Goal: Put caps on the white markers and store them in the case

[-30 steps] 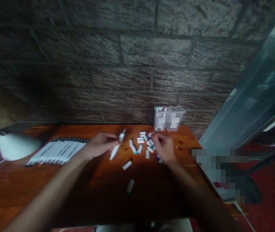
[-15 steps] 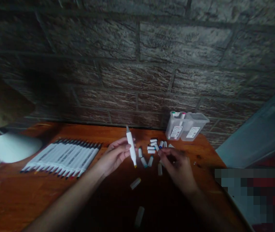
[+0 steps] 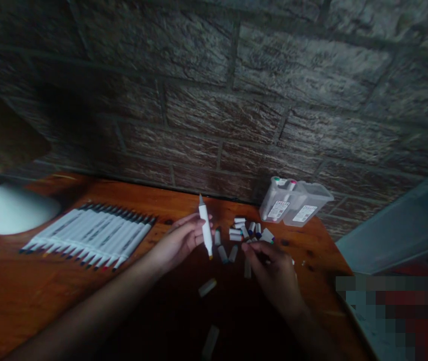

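My left hand (image 3: 184,239) grips a white marker (image 3: 206,230), held upright with its grey tip on top and a yellowish-brown lower end; both ends are uncapped. Over to the right, my right hand (image 3: 274,273) hovers at the near side of a loose pile of white marker caps (image 3: 235,234). Its thumb and forefinger are drawn together; whether anything sits between them is hidden. One cap (image 3: 247,268) lies just under the thumb. Closer to me on the table are a cap with a yellow end (image 3: 207,288) and another dim cap (image 3: 210,342).
A row of uncapped white markers (image 3: 89,235) lies on the wooden table (image 3: 7,301) at left, beside a white lamp base (image 3: 22,210). Back right stands a clear plastic case (image 3: 307,203) with a few markers in its left half. A brick wall (image 3: 199,110) rises behind.
My right hand has shifted slightly toward me and left, off the middle of the cap pile. The left hand keeps the marker in nearly the same place. The view has tilted a little.
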Available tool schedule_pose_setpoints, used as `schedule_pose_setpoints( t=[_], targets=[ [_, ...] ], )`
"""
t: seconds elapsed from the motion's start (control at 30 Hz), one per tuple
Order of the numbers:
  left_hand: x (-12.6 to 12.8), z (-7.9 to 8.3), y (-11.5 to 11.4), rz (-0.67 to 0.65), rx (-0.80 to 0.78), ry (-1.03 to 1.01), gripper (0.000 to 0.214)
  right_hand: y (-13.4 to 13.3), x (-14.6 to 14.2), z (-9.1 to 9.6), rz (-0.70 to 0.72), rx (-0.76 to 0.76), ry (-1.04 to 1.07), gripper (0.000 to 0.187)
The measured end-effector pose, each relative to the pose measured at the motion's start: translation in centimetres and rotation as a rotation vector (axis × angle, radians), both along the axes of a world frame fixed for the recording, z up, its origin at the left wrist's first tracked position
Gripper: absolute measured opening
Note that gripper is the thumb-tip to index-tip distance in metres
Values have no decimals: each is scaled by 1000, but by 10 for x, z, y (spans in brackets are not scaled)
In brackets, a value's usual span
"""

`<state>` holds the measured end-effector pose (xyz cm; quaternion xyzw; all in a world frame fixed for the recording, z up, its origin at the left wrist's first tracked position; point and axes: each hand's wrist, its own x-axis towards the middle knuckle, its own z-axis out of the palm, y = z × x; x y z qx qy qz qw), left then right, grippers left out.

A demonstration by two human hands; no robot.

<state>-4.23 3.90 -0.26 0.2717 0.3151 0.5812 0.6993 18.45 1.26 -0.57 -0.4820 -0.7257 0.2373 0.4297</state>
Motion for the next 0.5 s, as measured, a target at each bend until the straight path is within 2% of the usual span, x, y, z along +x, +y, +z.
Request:
schedule_pose_setpoints(
  t=[0.1,0.2,0.37,0.5],
  targets=[
    [-2,3,-1,23,15,-20,19,1,6,0,-11,5,-9,20],
    [-5,6,-1,34,41,-43,18,1,9,1,38,27,-40,13],
    [-8,8,-2,38,70,-58,20,-8,-2,2,282,76,-163,18],
    [-8,8,-2,28,108,-61,23,-19,-16,-6,506,106,-279,26]
  ],
)
